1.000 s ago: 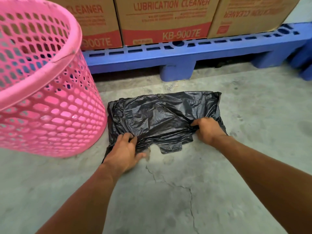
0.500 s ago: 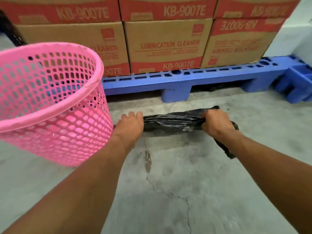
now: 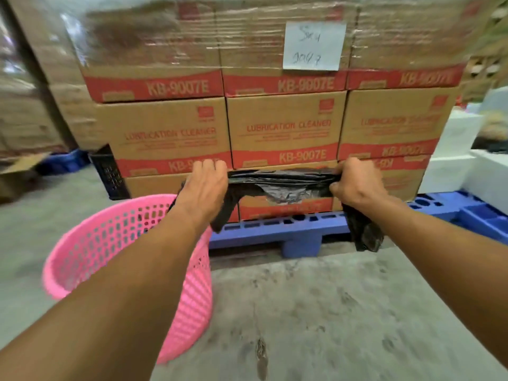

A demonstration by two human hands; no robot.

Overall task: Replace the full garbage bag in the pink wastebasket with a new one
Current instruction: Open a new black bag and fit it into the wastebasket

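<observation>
A black garbage bag (image 3: 280, 185) hangs stretched in the air between my two hands, bunched into a band with loose ends drooping at each side. My left hand (image 3: 203, 188) grips its left end, fingers curled over the plastic. My right hand (image 3: 354, 182) grips the right end, and a tail of bag dangles below that wrist. The pink wastebasket (image 3: 90, 259), a perforated plastic bin, stands on the concrete floor at lower left, below my left forearm; nothing shows inside the part of it that I can see.
Stacked brown cartons (image 3: 286, 127) wrapped in film sit on a blue pallet (image 3: 299, 232) straight ahead. A black crate (image 3: 108, 171) stands left of the stack. White blocks (image 3: 467, 166) are at the right. Cracked concrete floor (image 3: 330, 312) lies in front.
Both hands have lifted the black bag off the floor to chest height, gathering it from a flat sheet into a bunched band. The view has tilted up, so the basket sits lower in frame.
</observation>
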